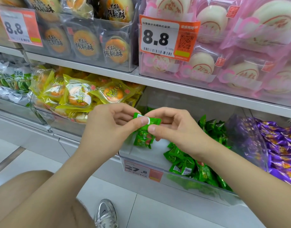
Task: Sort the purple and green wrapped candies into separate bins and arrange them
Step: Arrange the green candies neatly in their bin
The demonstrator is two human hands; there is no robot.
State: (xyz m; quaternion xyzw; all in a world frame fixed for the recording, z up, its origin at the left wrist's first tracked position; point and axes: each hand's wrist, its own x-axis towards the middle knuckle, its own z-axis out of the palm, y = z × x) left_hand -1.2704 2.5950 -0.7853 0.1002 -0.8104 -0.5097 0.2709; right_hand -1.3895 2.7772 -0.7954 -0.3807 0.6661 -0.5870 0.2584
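Observation:
My left hand (108, 127) and my right hand (171, 129) meet above the front left corner of a clear bin (141, 155), and both pinch a small bunch of green wrapped candies (144, 131). One candy lies flat under both thumbs; two more hang below them. Inside that bin lies a pile of green candies (194, 165), mostly toward its right side. A neighbouring clear bin on the right holds a heap of purple wrapped candies (282, 148).
A price tag reading 27.8 (142, 170) is on the green bin's front. Yellow wrapped pastries (79, 94) fill the bin to the left. The shelf above (157, 83) carries packaged cakes. My knee and a silver shoe (105, 214) are below on the tiled floor.

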